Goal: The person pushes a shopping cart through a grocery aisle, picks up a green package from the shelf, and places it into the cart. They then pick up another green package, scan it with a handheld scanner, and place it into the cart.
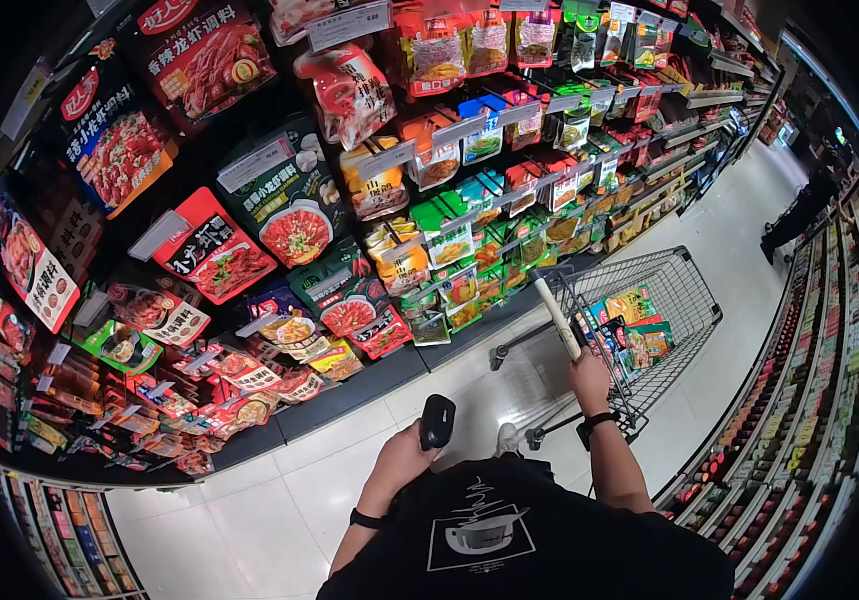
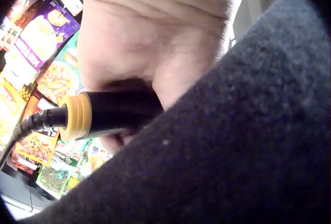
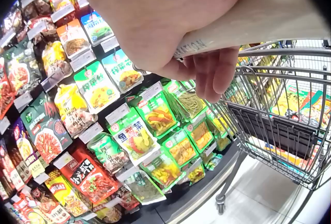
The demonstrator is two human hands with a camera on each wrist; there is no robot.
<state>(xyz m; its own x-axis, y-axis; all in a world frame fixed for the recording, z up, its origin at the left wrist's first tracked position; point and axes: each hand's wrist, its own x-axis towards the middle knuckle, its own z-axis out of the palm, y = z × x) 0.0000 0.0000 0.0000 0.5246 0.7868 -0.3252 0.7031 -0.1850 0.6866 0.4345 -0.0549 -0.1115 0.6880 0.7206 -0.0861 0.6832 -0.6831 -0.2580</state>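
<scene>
My left hand (image 1: 402, 464) grips a black rounded handheld device (image 1: 438, 422). In the left wrist view its black body (image 2: 121, 111) ends in a yellow ring and a cord (image 2: 36, 123); a dark grey cloth hides part of the hand. My right hand (image 1: 591, 384) is curled round the pale handle (image 1: 556, 316) of a wire shopping cart (image 1: 702, 318). Fingers (image 3: 209, 74) wrap under that handle in the right wrist view. Several colourful food packets (image 1: 635, 325) lie inside the cart.
Seasoning and pickle packets (image 1: 300, 235) hang in rows on the shelf to the left, above a dark base ledge (image 1: 350, 388). Shelves of bottles and jars (image 1: 810, 400) line the right side. A person in dark clothes (image 1: 800, 212) is farther down the tiled aisle.
</scene>
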